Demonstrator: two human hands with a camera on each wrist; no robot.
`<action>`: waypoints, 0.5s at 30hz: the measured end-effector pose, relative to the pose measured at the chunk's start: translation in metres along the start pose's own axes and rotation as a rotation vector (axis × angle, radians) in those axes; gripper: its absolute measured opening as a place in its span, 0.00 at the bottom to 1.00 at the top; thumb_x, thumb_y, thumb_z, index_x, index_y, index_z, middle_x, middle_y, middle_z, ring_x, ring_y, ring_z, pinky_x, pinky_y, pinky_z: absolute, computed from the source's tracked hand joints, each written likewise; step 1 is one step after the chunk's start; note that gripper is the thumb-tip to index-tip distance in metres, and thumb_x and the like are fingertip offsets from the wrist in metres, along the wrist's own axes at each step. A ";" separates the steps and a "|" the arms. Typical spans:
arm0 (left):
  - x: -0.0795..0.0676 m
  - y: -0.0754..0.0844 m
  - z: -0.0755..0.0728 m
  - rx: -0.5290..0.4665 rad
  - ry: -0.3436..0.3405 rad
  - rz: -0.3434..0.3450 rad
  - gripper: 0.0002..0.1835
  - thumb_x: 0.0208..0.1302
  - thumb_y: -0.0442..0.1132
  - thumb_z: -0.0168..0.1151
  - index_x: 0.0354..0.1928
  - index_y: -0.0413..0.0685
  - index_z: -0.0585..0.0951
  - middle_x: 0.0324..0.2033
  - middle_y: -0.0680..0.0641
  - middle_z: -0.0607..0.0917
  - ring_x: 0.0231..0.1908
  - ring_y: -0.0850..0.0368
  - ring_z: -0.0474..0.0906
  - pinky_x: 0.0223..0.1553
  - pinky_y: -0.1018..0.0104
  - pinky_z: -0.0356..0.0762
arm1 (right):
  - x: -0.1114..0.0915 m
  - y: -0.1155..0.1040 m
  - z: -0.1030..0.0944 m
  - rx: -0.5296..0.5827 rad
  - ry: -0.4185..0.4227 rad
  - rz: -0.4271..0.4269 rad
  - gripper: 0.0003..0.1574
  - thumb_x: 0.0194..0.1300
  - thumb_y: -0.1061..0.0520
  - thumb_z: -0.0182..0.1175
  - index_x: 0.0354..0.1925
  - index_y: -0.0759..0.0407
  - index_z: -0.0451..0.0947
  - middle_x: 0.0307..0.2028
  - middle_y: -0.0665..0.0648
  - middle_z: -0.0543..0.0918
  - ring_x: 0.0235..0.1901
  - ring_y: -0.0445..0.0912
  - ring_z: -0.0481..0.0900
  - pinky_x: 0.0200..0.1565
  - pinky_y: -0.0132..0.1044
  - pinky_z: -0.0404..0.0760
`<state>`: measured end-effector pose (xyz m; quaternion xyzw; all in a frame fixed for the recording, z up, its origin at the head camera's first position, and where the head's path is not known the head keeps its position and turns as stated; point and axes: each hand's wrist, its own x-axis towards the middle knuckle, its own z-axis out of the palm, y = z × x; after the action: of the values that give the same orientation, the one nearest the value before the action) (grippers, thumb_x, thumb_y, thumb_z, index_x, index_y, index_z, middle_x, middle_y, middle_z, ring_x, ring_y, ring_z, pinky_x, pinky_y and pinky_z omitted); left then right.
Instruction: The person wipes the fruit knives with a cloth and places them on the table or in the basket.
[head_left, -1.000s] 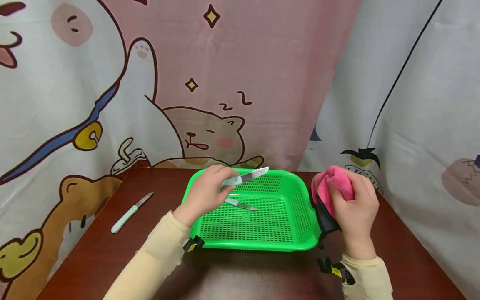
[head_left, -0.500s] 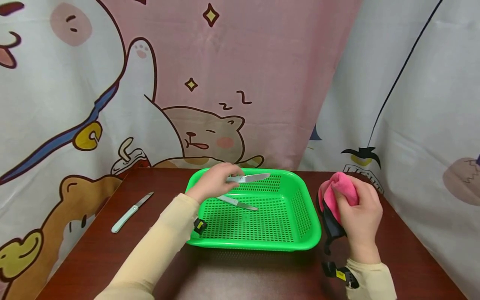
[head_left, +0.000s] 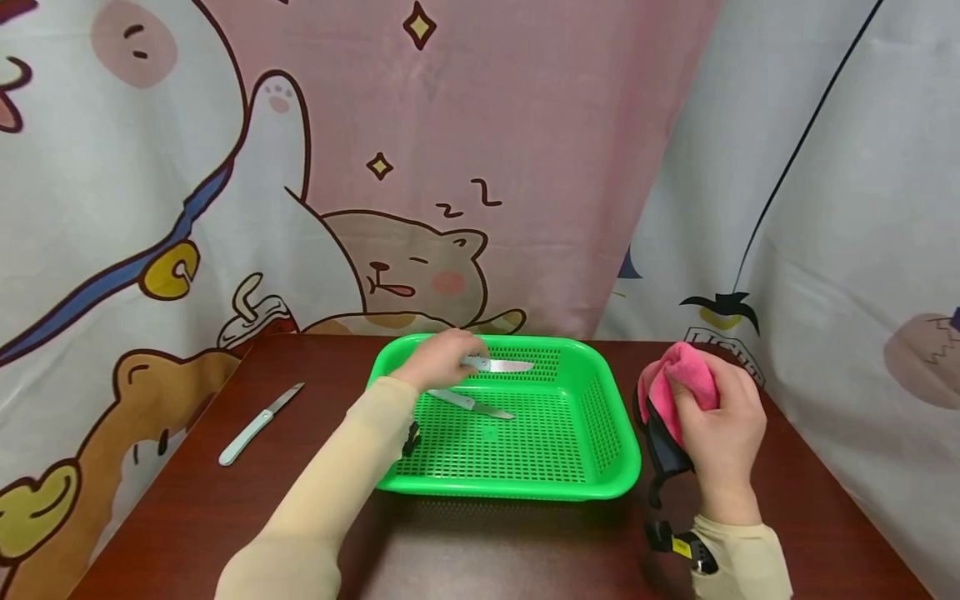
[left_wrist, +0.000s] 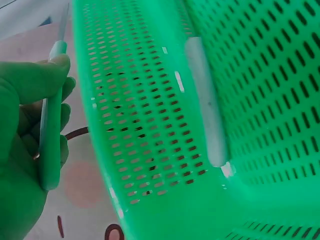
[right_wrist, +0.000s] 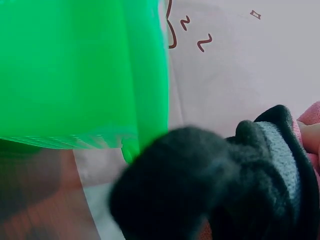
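Note:
My left hand grips a small paring knife by its pale handle, over the back left of the green plastic basket. Its blade points right. In the left wrist view, thumb and fingers wrap the knife handle just outside the basket wall. A second paring knife lies inside the basket. On the table to the left rests a third knife, blade pointing away. Right of the basket, my right hand holds a bunched pink and black cloth; its dark side fills the lower right wrist view.
The basket stands on a dark reddish-brown table. Behind the table's back edge hangs a curtain with cartoon animals, which also runs down both sides.
My left hand has lowered the knife toward the basket's back left, and its blade has turned from tilted up to nearly level. My right hand shifted slightly right with the cloth, then stayed.

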<state>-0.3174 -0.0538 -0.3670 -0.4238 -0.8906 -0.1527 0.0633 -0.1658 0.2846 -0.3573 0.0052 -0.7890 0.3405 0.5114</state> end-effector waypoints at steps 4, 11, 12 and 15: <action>0.006 -0.003 0.009 0.068 -0.055 -0.033 0.13 0.62 0.33 0.69 0.48 0.54 0.86 0.45 0.55 0.85 0.49 0.57 0.79 0.49 0.63 0.76 | 0.000 0.002 0.000 -0.007 -0.001 -0.003 0.21 0.55 0.63 0.73 0.49 0.63 0.84 0.42 0.66 0.83 0.43 0.34 0.70 0.43 0.23 0.64; 0.013 -0.006 0.021 0.130 -0.096 -0.050 0.12 0.58 0.34 0.73 0.43 0.57 0.87 0.40 0.56 0.86 0.44 0.58 0.80 0.46 0.63 0.77 | 0.000 0.004 0.002 -0.018 0.007 0.002 0.20 0.54 0.64 0.73 0.48 0.64 0.84 0.41 0.66 0.82 0.42 0.35 0.70 0.43 0.22 0.64; 0.013 -0.006 0.023 0.139 -0.101 -0.050 0.12 0.58 0.34 0.73 0.43 0.57 0.88 0.39 0.56 0.86 0.43 0.58 0.80 0.46 0.63 0.78 | 0.000 0.004 0.002 -0.020 0.003 0.004 0.20 0.55 0.64 0.73 0.48 0.64 0.84 0.41 0.66 0.82 0.42 0.35 0.70 0.42 0.22 0.64; 0.015 -0.006 0.028 0.169 -0.131 -0.053 0.12 0.58 0.35 0.73 0.43 0.57 0.88 0.39 0.56 0.86 0.42 0.59 0.80 0.47 0.63 0.77 | 0.000 0.005 0.002 -0.021 -0.004 0.010 0.20 0.55 0.63 0.73 0.48 0.64 0.84 0.41 0.66 0.82 0.42 0.34 0.69 0.43 0.22 0.64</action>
<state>-0.3311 -0.0377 -0.3909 -0.4023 -0.9133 -0.0508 0.0365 -0.1690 0.2872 -0.3606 -0.0033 -0.7936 0.3347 0.5080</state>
